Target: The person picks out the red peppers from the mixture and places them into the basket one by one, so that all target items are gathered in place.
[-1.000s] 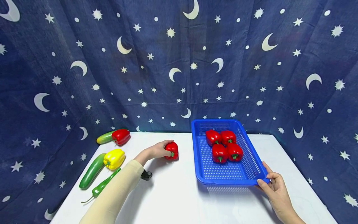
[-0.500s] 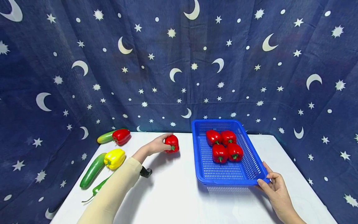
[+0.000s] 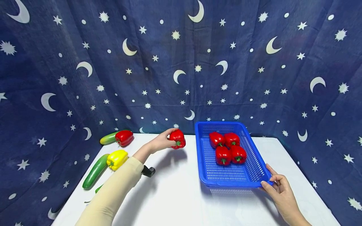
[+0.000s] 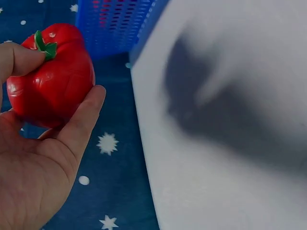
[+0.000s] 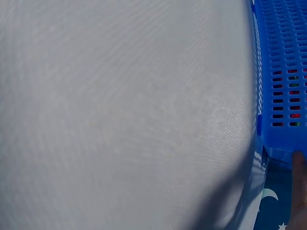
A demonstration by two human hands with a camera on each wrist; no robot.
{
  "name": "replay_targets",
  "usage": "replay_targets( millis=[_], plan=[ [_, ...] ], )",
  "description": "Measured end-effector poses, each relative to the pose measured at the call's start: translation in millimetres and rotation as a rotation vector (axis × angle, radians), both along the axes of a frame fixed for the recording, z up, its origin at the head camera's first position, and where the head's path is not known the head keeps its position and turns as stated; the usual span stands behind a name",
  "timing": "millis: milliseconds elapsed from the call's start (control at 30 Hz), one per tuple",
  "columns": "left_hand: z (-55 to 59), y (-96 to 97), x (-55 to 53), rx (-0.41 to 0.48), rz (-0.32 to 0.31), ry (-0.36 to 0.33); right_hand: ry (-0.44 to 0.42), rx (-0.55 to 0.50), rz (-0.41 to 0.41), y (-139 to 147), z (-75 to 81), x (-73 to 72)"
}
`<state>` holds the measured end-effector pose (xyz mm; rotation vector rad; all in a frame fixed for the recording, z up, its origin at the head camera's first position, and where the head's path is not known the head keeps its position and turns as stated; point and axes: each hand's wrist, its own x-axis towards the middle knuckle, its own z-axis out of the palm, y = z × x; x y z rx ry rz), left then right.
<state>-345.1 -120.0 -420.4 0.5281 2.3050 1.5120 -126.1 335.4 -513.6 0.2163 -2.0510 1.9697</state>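
My left hand [image 3: 159,142] grips a glossy red bell pepper [image 3: 178,138] above the far part of the white table, left of the basket. The left wrist view shows the thumb beside the green stem of this bell pepper [image 4: 57,91] and fingers supporting it from below. A blue plastic basket [image 3: 232,184] stands at the right, with several red bell peppers [image 3: 238,154] grouped inside. My right hand [image 3: 282,194] holds the basket's near right corner, thumb over the rim. In the right wrist view, only one finger [image 5: 298,187] shows against the blue basket [image 5: 283,139].
Along the table's left side lie a yellow-green cucumber [image 3: 108,138], another red bell pepper [image 3: 124,138], a yellow bell pepper [image 3: 117,159] and a dark green cucumber [image 3: 95,172]. My left sleeve [image 3: 108,196] mostly hides a green chili pepper [image 3: 98,189]. A star-patterned curtain [image 3: 158,78] backs the table.
My left hand has raised the red bell pepper off the table and shifted it slightly right and away. The sleeve now covers more of the chili pepper. The right hand keeps its hold.
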Motion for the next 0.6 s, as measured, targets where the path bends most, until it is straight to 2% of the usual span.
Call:
replay_targets(
  millis=[233,367,600],
  plan=[
    [21.5,14.0,8.3,0.029,-0.029,0.046,-0.015,-0.006,0.008,0.8,2.8,0.4],
    [32.0,27.9,15.2,0.047,-0.076,0.081,-0.016,-0.001,0.012,0.5,4.6,-0.3],
    [45.1,56.9,28.8,0.082,-0.190,0.081,-0.015,0.007,0.019,0.6,4.5,-2.0]
  ],
)
